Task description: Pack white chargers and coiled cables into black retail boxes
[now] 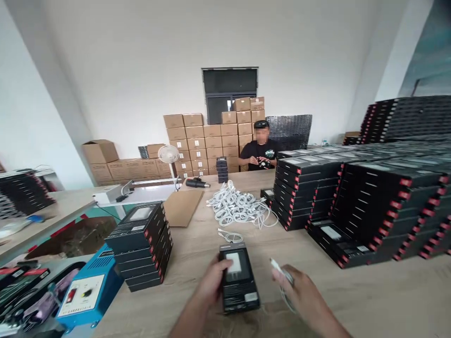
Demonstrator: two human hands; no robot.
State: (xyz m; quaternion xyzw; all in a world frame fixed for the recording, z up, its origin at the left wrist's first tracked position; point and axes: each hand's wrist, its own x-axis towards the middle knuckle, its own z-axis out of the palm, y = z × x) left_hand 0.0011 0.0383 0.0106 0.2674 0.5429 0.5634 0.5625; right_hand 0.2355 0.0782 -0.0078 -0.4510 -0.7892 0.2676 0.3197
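Note:
My left hand (213, 280) grips the left side of a black product box (243, 288), its thumb on the white picture on top. To the right, apart from the box, my right hand (298, 286) is closed round a coiled white cable (278, 266), whose plug end points up and away. Just beyond the box lies a single coiled white cable (234, 237), its near part hidden behind the box. Further back spreads a tangled heap of white cables (236, 204).
A stack of black boxes (137, 249) stands at left beside a blue machine (91, 286). Tall rows of black boxes (306, 188) fill the right side. Behind the heap lie a cardboard sheet (183, 209) and a heat gun (197, 183). Across the table sits a co-worker (260, 150).

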